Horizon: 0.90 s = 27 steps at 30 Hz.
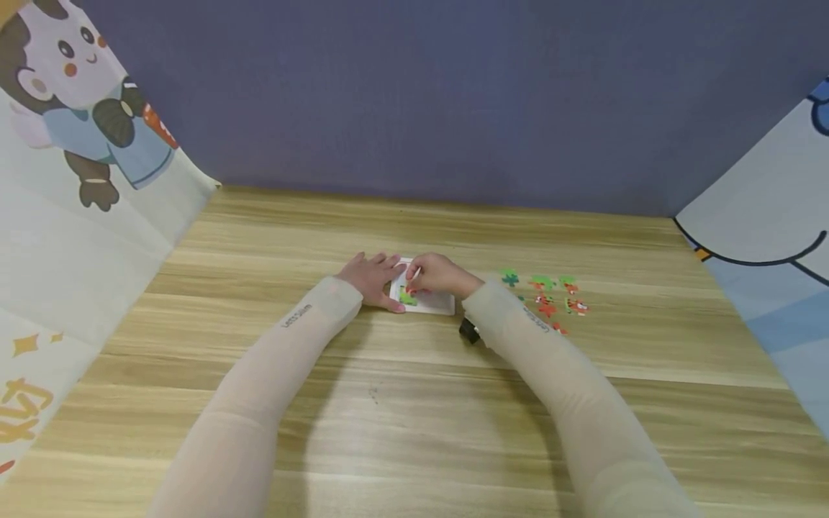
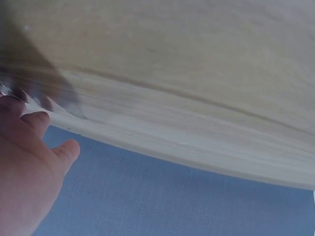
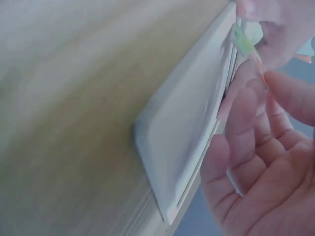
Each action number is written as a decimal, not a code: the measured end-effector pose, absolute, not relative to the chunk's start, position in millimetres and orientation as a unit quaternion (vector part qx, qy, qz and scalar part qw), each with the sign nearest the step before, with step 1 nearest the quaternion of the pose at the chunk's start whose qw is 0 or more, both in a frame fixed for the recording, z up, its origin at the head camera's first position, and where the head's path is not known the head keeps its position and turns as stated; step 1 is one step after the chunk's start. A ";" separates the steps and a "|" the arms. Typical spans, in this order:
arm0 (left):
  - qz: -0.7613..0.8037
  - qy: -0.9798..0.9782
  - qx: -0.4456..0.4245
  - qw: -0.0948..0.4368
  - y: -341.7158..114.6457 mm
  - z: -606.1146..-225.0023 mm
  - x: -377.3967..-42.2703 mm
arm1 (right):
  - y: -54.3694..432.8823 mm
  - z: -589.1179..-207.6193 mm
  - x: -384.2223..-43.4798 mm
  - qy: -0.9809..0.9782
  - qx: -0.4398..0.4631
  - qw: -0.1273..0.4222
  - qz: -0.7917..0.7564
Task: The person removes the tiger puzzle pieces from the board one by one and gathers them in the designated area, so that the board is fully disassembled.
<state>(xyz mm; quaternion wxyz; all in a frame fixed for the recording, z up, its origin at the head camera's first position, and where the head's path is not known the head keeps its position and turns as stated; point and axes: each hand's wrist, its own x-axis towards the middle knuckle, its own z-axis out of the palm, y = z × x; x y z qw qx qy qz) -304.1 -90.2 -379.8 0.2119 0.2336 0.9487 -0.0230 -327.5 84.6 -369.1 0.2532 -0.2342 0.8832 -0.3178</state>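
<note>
A white puzzle tray (image 1: 435, 305) lies on the table in front of me in the head view. My left hand (image 1: 370, 279) is spread flat at its left end, with thumb and fingertips on the rim. Inside the tray's left part sits a green puzzle piece (image 1: 407, 296). Over the tray, my right hand (image 1: 440, 275) pinches a small puzzle piece between thumb and fingertips, mostly hidden by the fingers. The right wrist view shows green and reddish card (image 3: 244, 43) at those fingertips, blurred. In the left wrist view, only part of my left hand (image 2: 29, 162) appears.
Several loose green and red puzzle pieces (image 1: 545, 306) lie on the table right of the tray, some partly behind the right sleeve. A small black object (image 1: 469, 331) shows by the right wrist. A dark blue panel (image 1: 414, 101) stands behind the wooden table (image 1: 401, 432).
</note>
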 end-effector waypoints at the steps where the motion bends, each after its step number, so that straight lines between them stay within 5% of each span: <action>1: -0.024 0.949 0.235 0.210 -90.3 -380.5 -304.2 | 86.0 -369.3 -327.4 0.882 -0.232 0.254 -0.323; 27: 0.006 0.948 0.240 0.211 -93.2 -379.1 -306.0 | 187.6 -358.6 -342.8 0.861 -0.176 0.267 -0.396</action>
